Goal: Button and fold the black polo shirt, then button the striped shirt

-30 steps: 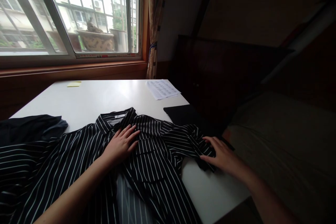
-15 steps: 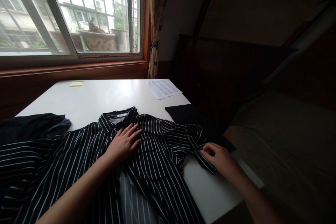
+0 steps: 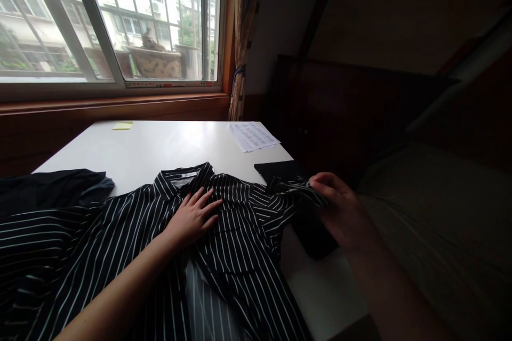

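A black shirt with white stripes [image 3: 236, 234] lies spread front up on the white table, its collar [image 3: 186, 176] toward the window. My left hand [image 3: 194, 216] rests flat on the chest just below the collar, fingers spread. At the right, my right hand [image 3: 338, 202] pinches the end of the shirt's sleeve [image 3: 294, 194] and holds it raised off the table. The other sleeve [image 3: 40, 234] stretches out to the left edge of the view.
Dark folded cloth [image 3: 56, 189] lies at the left of the white table [image 3: 160, 144]. A flat black item [image 3: 316, 232] sits under the raised sleeve. Printed papers [image 3: 252, 136] and a yellow note [image 3: 122, 125] lie at the far side, below a barred window [image 3: 160, 21].
My right hand has lifted the sleeve end up and away from me, uncovering more of the black item. My left hand has stayed on the chest. The view has shifted slightly.
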A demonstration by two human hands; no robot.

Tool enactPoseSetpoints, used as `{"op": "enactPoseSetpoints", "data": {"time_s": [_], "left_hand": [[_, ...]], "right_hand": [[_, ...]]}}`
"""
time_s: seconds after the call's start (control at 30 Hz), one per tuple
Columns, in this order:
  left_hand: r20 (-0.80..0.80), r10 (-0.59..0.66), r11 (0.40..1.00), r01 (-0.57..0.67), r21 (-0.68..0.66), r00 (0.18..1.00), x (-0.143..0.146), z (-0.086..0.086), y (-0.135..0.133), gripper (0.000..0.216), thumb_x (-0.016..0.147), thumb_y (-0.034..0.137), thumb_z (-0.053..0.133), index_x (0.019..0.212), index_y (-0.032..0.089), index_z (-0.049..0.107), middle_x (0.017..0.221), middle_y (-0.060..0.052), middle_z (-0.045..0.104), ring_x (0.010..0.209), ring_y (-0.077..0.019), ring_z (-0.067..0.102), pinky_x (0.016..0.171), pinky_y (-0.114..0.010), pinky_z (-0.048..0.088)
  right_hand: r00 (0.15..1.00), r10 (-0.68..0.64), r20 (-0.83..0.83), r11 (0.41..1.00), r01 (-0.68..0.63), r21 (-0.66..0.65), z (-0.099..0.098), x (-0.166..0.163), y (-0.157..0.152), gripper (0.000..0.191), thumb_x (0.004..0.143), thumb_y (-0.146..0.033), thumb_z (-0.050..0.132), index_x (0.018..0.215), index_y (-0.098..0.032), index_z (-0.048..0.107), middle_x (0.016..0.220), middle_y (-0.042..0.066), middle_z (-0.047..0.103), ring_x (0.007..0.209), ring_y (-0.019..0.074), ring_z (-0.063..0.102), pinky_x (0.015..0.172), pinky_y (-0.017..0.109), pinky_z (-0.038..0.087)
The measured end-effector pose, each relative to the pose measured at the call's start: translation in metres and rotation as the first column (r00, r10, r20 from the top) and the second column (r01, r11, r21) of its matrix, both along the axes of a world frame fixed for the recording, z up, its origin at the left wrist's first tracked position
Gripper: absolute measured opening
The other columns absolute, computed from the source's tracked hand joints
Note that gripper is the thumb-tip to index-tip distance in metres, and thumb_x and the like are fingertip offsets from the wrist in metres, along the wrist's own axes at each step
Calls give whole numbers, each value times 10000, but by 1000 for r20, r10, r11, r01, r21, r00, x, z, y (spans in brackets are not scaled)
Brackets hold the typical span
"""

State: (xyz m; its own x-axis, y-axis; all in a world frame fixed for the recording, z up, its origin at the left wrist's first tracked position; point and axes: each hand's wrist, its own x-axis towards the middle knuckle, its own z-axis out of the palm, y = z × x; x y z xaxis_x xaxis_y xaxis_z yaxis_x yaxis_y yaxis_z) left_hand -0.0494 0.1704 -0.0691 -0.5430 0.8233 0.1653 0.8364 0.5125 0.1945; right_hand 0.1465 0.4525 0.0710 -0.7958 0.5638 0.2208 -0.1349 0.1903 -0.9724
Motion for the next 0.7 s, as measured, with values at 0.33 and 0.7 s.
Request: {"op": "enactPoseSetpoints", "data": {"time_s": [0.33,0.7], "left_hand": [[-24,8,1000,-8,0,1000,1,1,0,490,975,425,469,1463,403,429,1605,1,321,1496,-336,216,1168,-611,246],[-56,11,990,-3,141,998,-2,-10,-2,464,974,301,473,1438,289,464,1513,-66,469,1444,-314,339,1152,-588,305]], "right_hand": [[692,525,496,743,-657,130,-23,-14,-53,210,914,-375,615,951,-187,703,798,21,689,573,135,654,505,238,491],[839,301,453,358,-540,762,-67,-97,-50,345,848,-350,722,1167,-232,658,1113,74,644,1019,235,629,927,375,493]]}}
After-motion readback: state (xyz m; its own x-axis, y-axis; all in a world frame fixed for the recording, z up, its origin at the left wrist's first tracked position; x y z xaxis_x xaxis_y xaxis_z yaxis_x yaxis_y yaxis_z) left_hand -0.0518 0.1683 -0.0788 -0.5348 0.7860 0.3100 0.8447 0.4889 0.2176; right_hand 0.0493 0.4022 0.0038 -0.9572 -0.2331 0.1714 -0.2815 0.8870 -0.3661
